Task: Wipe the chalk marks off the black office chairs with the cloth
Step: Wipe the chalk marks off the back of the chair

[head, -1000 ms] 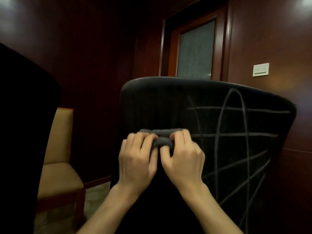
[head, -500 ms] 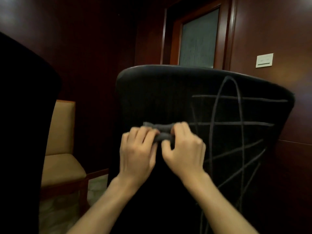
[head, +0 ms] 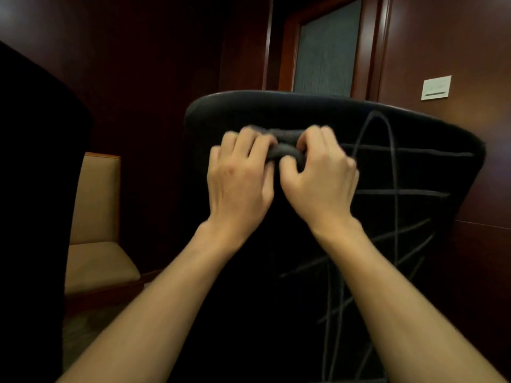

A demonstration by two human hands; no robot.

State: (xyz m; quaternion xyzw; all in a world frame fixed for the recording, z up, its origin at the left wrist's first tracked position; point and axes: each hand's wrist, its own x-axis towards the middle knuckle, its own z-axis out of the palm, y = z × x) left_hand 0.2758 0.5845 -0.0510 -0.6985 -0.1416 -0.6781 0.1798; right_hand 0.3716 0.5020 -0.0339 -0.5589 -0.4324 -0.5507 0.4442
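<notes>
A black office chair back point(head: 276, 111) fills the middle of the view. Grey chalk lines point(head: 395, 189) cross its right half in loops and straight strokes. A bunched dark grey cloth point(head: 286, 150) lies against the upper part of the chair back. My left hand point(head: 239, 175) grips the cloth's left end with curled fingers. My right hand point(head: 320, 172) grips its right end, thumb tucked under the cloth. Most of the cloth is hidden behind my fingers.
Another black chair back point(head: 36, 189) fills the left edge, close to me. A tan upholstered wooden chair point(head: 96, 244) stands behind it against dark wood panelling. A door with frosted glass point(head: 326, 45) and a white wall plate point(head: 436, 87) lie beyond.
Both hands have moved up the chair back with the cloth, from about mid-height to near its top edge. The view has closed in on the chair.
</notes>
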